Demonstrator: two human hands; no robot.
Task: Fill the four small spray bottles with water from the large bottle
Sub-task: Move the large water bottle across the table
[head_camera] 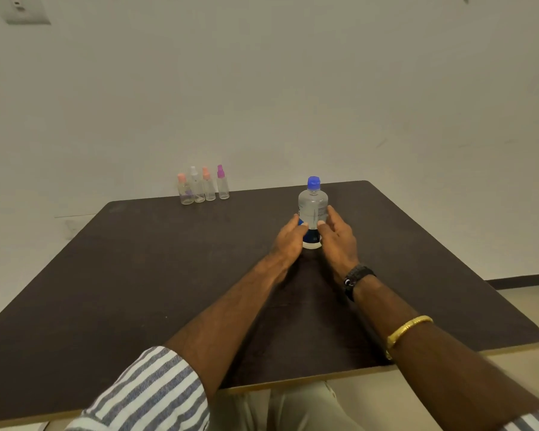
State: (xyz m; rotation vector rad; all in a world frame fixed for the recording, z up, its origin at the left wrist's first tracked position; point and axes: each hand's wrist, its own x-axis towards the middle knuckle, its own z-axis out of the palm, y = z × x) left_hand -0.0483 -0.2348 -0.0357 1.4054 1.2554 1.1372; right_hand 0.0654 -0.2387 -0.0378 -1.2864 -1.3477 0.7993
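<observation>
Closest to the camera are two striped sleeves, rolled up on both arms. The arms reach out over a dark brown desk. On the right arm there is a gold bangle, and past it, at the wrist, a black band. Farther out, the left hand and the right hand meet around the large bottle. Both hands are wrapped on its lower half, one on each side, with the thumbs pressed on the front, so they are grasping it together. The bottle stands upright on the desk, toward the far right part of it. It is clear, with a blue cap screwed on top and a blue and white label low down. Far back, at the far edge of the desk by the wall, the four small spray bottles stand in a tight row, well apart from the large bottle and to its left. Their tops are peach, white, orange and purple, and all four tops are on.
</observation>
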